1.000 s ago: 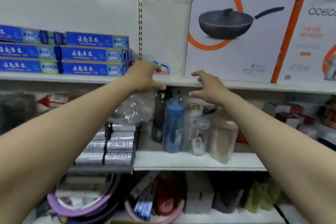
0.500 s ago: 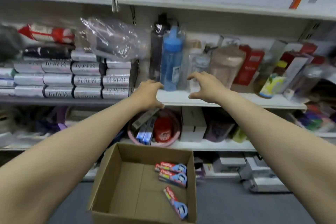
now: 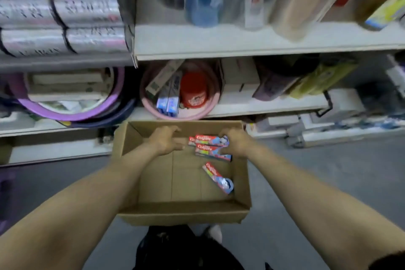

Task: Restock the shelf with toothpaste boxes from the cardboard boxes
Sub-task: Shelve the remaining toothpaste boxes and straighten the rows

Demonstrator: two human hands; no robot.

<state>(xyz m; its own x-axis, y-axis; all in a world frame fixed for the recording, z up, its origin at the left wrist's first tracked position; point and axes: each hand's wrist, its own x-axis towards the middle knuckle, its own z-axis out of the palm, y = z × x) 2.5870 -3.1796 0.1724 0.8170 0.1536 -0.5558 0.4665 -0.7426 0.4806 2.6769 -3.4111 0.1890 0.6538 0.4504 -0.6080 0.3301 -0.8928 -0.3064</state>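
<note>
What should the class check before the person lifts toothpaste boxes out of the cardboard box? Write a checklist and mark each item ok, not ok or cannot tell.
1. Stock left in the cardboard box: ok. The stacked toothpaste boxes lie at its far right, and a loose toothpaste box lies nearer.
2. Box top open, nothing covering the stock: ok.
3. Left hand free: ok. It holds nothing and is just left of the stack.
4. Right hand gripping the stack: cannot tell. It covers the stack's right end and its fingers are blurred.
5. Room on the destination shelf: cannot tell, as it is out of view.
</note>
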